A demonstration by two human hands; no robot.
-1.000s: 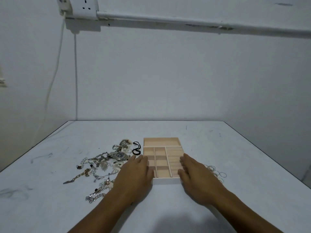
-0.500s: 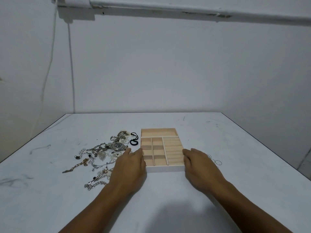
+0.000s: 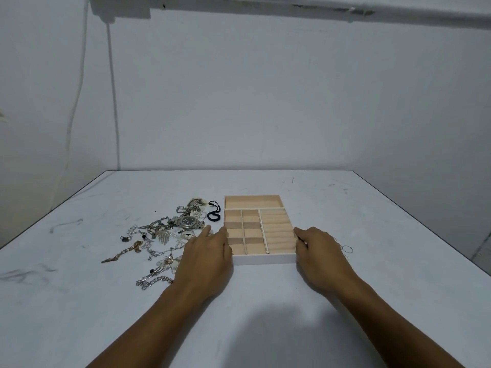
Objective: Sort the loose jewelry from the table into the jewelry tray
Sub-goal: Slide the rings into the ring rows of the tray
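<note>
Plain pale grey painted wall (image 3: 265,102) behind, dimly lit. White plastic trunking (image 3: 265,2) along the top, thin white cord (image 3: 114,102) hanging down at left. Scuffed white flat-topped table (image 3: 358,301) against it.

Jewelry pile (image 3: 162,235) lies left of the tray (image 3: 263,259); rings (image 3: 347,248) right of it.

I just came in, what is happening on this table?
A person has both hands on an empty wooden jewelry tray: the left hand rests flat against its left wall, the right hand grips its right wall. A pile of loose jewelry, with a wristwatch, lies left of the tray; some thin rings lie right of it. Nothing is sorted yet.
</note>
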